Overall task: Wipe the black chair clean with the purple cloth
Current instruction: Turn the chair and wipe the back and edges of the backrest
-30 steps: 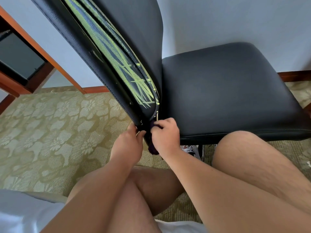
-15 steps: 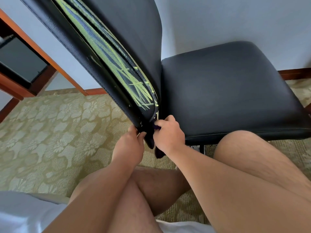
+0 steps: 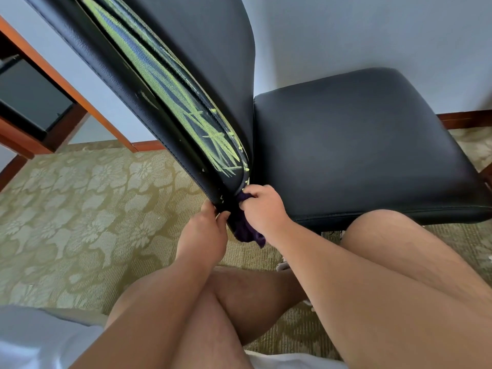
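The right hand is clamped on the bunched purple cloth, pressed against the bottom end of the backrest edge of the black chair, while the left hand pinches that lower corner to steady it. The yellow-green scribbles run far up the edge above the cloth, so short strokes would likely miss most, and a loosely bunched cloth may only smear them

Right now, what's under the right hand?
The purple cloth, bunched in the right hand and held against the lower backrest edge of the black chair, with its tail hanging below. The chair surface beneath the cloth is covered.
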Demonstrator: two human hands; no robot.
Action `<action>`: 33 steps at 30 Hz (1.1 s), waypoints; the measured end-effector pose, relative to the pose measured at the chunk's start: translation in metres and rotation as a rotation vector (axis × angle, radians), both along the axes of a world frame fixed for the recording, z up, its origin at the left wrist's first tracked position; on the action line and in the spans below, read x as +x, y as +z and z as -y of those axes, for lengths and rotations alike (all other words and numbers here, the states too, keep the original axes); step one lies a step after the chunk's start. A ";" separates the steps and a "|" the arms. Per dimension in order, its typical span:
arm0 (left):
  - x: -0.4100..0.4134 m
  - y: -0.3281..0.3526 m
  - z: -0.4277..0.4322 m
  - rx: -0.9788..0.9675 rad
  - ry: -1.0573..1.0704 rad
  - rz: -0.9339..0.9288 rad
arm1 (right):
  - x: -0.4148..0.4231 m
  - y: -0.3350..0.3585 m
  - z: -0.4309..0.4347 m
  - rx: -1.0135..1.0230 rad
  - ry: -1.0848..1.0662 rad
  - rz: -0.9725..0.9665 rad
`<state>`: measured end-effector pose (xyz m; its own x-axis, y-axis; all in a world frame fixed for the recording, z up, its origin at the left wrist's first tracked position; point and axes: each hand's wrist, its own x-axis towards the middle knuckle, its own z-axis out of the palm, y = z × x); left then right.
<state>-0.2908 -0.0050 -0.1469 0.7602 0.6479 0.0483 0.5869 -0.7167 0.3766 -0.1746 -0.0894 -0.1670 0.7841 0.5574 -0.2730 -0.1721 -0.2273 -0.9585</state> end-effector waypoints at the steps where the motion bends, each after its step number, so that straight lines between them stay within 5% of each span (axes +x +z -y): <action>1: 0.000 0.000 0.000 -0.001 0.005 -0.007 | 0.004 0.001 0.000 -0.103 0.035 0.125; 5: -0.001 0.001 -0.001 -0.014 0.002 -0.007 | 0.007 0.002 0.001 -0.234 0.075 0.405; 7: -0.001 0.001 -0.001 -0.018 0.000 0.000 | -0.002 0.001 0.001 -0.077 -0.078 0.174; 10: -0.001 0.000 -0.001 -0.031 0.008 0.014 | -0.009 0.000 0.000 0.242 -0.202 -0.435; 12: -0.001 -0.001 -0.001 -0.036 0.014 0.019 | -0.008 0.000 0.000 0.295 -0.168 -0.569; 19: -0.001 -0.003 -0.004 -0.044 0.010 0.032 | 0.019 0.007 0.000 -0.262 0.130 0.379; 22: -0.002 -0.002 -0.004 -0.051 -0.007 0.041 | 0.032 0.010 -0.001 -0.351 0.085 0.395; 27: -0.006 -0.004 -0.004 -0.055 -0.025 0.071 | 0.029 0.003 -0.001 -0.260 -0.067 0.069; 33: -0.004 -0.004 -0.006 -0.058 -0.033 0.065 | -0.010 -0.012 0.001 -0.486 0.197 0.584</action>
<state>-0.2947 0.0007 -0.1513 0.7774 0.6261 0.0612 0.5367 -0.7108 0.4547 -0.1844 -0.0905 -0.1786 0.7751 0.6245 -0.0959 0.4160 -0.6186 -0.6665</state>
